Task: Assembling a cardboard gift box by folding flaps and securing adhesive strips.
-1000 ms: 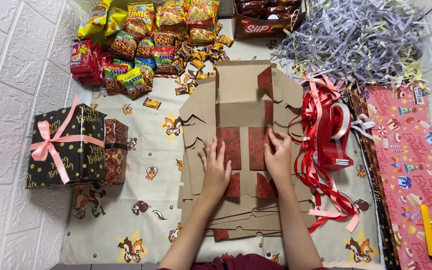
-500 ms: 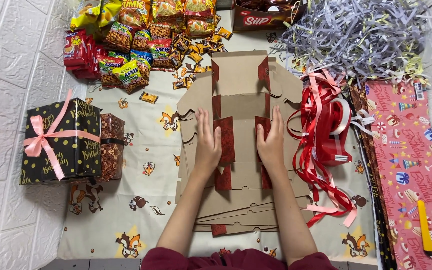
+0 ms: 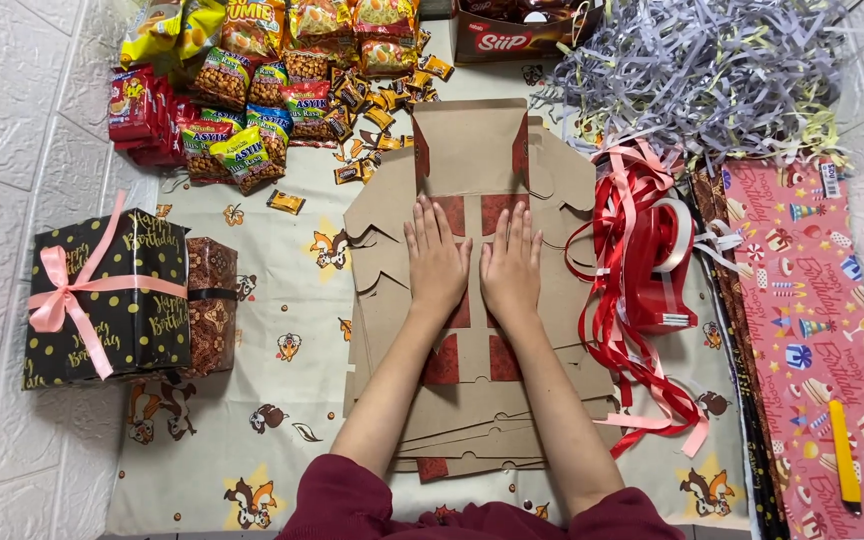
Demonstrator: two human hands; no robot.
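Observation:
A flat brown cardboard box blank (image 3: 472,150) with red inner panels lies on the patterned cloth, on top of a stack of similar blanks. My left hand (image 3: 436,258) and my right hand (image 3: 512,262) press flat on its middle, side by side, palms down, fingers pointing away from me and nearly touching. Neither hand holds anything.
A black gift box with a pink bow (image 3: 102,300) and a small brown box (image 3: 212,300) sit at left. Snack packets (image 3: 252,80) fill the far left, shredded paper (image 3: 712,70) the far right. Red ribbon (image 3: 642,270), pink wrapping paper (image 3: 822,330) and a yellow cutter (image 3: 844,455) lie right.
Both hands slid away from me along the cardboard and drew together at its middle, folding the red side flaps inward and flattening them.

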